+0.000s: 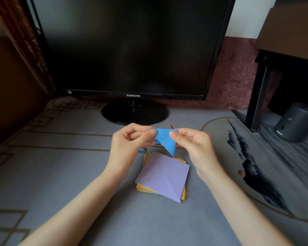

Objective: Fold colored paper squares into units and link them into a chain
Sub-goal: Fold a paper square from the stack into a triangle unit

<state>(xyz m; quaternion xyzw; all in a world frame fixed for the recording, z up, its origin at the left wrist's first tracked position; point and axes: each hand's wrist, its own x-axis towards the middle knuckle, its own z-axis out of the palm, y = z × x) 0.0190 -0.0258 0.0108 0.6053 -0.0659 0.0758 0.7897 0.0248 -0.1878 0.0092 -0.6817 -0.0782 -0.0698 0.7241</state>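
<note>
While both hands pinch blue paper (164, 141) above stack (163, 176) | left hand (130, 141), right hand (190, 144) grasping top corners | step: folding unit | next: sharpen crease, keep edges aligned

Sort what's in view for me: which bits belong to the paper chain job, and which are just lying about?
Job: blue paper, pinched by left hand and right hand; paper stack, lilac sheet on top; red paper tip behind the hands.
Lying about: monitor; grey speaker; black stand; round mat.
</note>
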